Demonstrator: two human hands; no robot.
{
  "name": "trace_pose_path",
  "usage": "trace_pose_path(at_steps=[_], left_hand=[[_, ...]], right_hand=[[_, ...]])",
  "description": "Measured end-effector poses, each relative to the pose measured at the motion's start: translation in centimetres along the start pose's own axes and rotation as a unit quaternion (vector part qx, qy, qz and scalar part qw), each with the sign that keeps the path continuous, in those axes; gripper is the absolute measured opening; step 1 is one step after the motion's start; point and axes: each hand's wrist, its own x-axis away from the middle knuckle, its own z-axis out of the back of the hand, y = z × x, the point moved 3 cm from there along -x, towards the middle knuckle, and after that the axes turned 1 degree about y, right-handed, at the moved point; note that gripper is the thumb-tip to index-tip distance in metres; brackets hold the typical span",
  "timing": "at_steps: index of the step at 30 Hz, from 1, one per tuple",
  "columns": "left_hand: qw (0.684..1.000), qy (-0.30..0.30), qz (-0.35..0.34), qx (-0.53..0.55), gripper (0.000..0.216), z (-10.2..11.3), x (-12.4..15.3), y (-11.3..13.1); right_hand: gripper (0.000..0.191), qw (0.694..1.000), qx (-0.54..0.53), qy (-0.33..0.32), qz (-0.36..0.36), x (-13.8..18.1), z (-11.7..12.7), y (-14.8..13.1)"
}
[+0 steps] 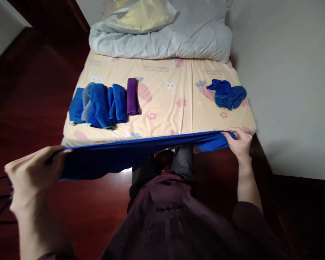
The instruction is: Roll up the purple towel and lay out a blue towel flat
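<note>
I hold a blue cloth [130, 153] stretched out flat between both hands, in front of the near edge of the bed [176, 90]. My left hand [35, 171] pinches its left end, fingers closed on the fabric. My right hand [239, 141] grips the right end near the bed's front right corner. On the bed's left side lies a row of several folded cloths [101, 103], blue and grey, with a purple one [132, 96] at the right end. A crumpled blue cloth [227, 94] lies at the bed's right side.
A grey duvet [165, 39] with a yellow pillow [141, 14] on it is heaped at the far end of the bed. A pale wall [289, 72] runs along the right. Dark red wooden floor [29, 90] lies left of the bed and under me.
</note>
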Motion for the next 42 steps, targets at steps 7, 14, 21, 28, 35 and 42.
trace_pose_path(at_steps=[7,14,21,28,35,42], left_hand=[[0.991,-0.128,0.014,0.042,0.071,-2.8,-3.0,1.7],[0.985,-0.164,-0.006,0.06,0.095,-5.3,-7.0,3.1],[0.977,-0.211,-0.021,0.03,0.104,-8.2,-11.0,2.9],[0.985,-0.163,-0.046,0.01,0.089,-10.7,-11.7,2.3],[0.965,-0.263,0.023,-0.001,0.107,-13.5,-12.3,0.8],[0.923,-0.383,-0.008,0.02,0.103,-18.9,-18.8,4.1]], right_hand=[[0.018,0.992,0.071,-0.084,0.064,-2.2,5.0,2.4],[0.023,0.987,0.076,-0.119,0.075,-4.1,9.1,3.3],[0.016,0.987,0.128,-0.087,0.05,-6.8,11.1,4.9],[0.006,0.968,0.219,-0.106,-0.065,-6.7,12.6,7.5],[0.01,0.948,0.217,-0.144,-0.183,-7.0,13.8,7.7],[0.04,0.932,0.184,-0.173,-0.258,-12.4,10.4,11.1]])
